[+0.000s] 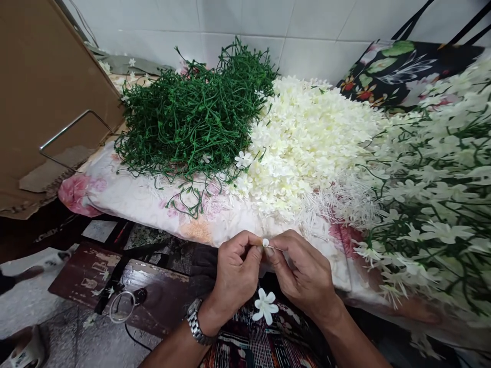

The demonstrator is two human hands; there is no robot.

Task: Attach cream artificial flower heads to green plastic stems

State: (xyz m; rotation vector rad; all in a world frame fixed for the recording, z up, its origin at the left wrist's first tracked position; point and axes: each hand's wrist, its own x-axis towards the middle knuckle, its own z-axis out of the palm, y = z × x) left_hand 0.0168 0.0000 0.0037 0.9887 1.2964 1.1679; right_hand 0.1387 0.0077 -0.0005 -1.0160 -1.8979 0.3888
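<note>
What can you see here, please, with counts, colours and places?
cloth: one, pale floral, middle
stems: many, green, back left
blossoms: many, cream, back centre
threads: many, white, right of centre
stemmed flowers: many, white-green, right
bag: one, dark floral, back right
tiled wall: one, white, back
cardboard: one, brown, far left
handle: one, silver, by cardboard
board: one, brown, lower left
ring: one, white, over board
floor: one, grey, lower left
footwear: some, whitish, lower left
patterned clothing: one, dark, bottom
front flower: one, white, lower centre
small piece: one, white, centre
watch: one, silver, left wrist
left hand: one, centre, fingers on piece
right hand: one, centre, fingers on piece
</note>
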